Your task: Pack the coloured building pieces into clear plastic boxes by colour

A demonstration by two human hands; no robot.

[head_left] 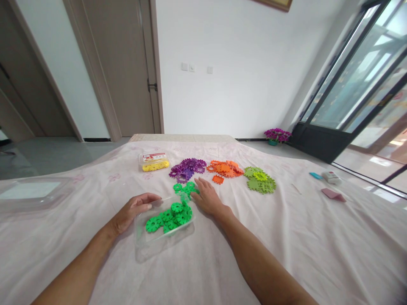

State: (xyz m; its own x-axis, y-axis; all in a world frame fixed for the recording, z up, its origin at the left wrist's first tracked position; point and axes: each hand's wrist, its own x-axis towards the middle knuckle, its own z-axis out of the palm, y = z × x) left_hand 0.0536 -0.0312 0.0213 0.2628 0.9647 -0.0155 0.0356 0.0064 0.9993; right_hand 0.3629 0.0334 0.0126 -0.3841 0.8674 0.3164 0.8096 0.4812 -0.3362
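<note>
My left hand (132, 212) grips the left rim of a clear plastic box (140, 237), thumb inside and fingers along the far edge. The box is tilted on the cloth, and green notched plastic discs (171, 218) are heaped inside it. Just past its far right corner, loose green discs (186, 188) rest on the cloth. My right hand (206, 197) reaches beside these discs with its fingers stretched out, its fingertips at or over their right edge. Whether it touches them is hard to tell.
Behind lie piles of purple pieces (190, 166), orange pieces (224, 168) and lime green pieces (260, 182). A lidded box of yellow pieces (154, 163) stands at the back left, a clear container (34, 192) at far left. A pink folded item (333, 195) lies right.
</note>
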